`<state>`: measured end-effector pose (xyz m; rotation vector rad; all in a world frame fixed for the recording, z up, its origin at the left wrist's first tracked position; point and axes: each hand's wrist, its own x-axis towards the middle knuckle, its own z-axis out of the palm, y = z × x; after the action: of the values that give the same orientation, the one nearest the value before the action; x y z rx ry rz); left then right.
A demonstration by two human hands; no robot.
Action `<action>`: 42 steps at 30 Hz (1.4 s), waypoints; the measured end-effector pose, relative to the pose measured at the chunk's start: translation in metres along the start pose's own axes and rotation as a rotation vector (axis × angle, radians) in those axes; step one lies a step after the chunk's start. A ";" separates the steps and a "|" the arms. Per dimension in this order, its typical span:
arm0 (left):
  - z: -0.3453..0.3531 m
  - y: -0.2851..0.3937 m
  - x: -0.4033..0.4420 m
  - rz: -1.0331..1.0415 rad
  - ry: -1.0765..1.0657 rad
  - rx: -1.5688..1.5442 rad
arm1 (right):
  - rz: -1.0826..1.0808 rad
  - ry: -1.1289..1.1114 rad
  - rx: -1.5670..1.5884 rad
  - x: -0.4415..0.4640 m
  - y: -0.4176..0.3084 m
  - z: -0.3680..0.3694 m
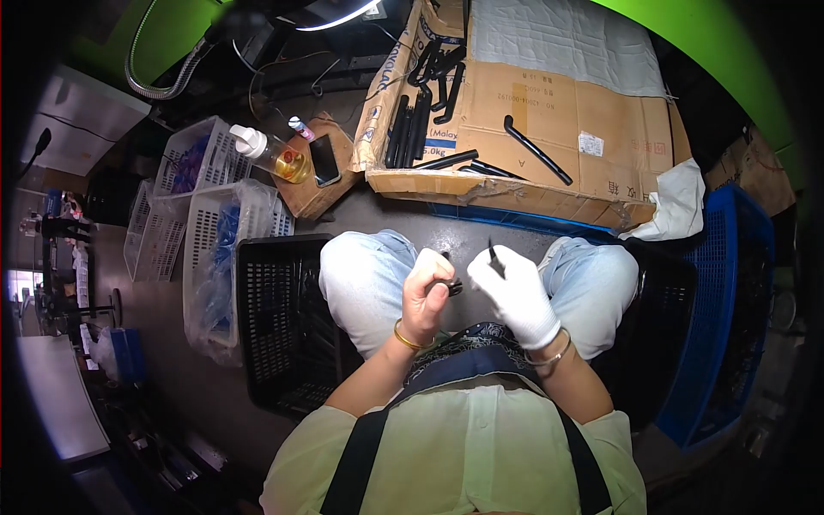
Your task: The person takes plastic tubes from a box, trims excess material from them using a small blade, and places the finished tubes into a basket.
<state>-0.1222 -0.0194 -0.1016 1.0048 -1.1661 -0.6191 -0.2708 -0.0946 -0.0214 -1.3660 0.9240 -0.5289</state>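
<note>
My bare left hand is closed around a small black part, whose dark ends poke out past the fingers; its full shape is hidden. Beside it, my right hand, in a white glove, is closed on a thin dark pointed piece that sticks up from the fist. What kind of piece it is does not show. The two hands are close together above my lap, with a narrow gap between them. Ahead of them, a black bent tube lies on a flattened cardboard box.
Several more black tubes lie at the cardboard's left side. A small box carries a phone and a bottle of yellow liquid. Black crate and white baskets stand left, a blue crate right.
</note>
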 end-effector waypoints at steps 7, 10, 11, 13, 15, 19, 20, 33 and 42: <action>0.010 0.019 0.011 -0.364 0.221 -0.511 | -0.037 0.137 -0.022 -0.007 0.034 -0.016; 0.010 0.015 0.014 -0.387 0.254 -0.736 | -0.229 0.128 -0.404 -0.015 0.040 -0.013; 0.009 0.015 0.016 -0.398 0.265 -0.822 | -0.298 0.110 -0.474 -0.019 0.044 -0.013; 0.000 0.013 0.022 -0.479 0.228 -1.109 | -0.180 -0.083 -0.544 -0.027 0.046 -0.015; -0.006 0.015 0.028 -0.578 0.254 -1.315 | -0.097 -0.273 -0.560 -0.033 0.053 -0.014; -0.017 0.011 0.033 -0.691 0.125 -1.485 | 0.008 -0.377 -0.454 -0.043 0.053 -0.008; -0.018 0.012 0.034 -0.701 0.096 -1.496 | -0.008 -0.370 -0.436 -0.043 0.052 -0.008; 0.043 -0.002 -0.023 -0.917 0.158 -0.768 | 0.100 -0.101 -0.305 -0.037 0.070 -0.006; 0.004 -0.032 0.006 -0.819 0.026 -0.261 | 0.004 1.283 0.326 -0.091 0.082 -0.247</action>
<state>-0.1211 -0.0406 -0.1270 1.2456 -0.5888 -1.3590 -0.5361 -0.1542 -0.0656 -0.6101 1.7331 -1.5510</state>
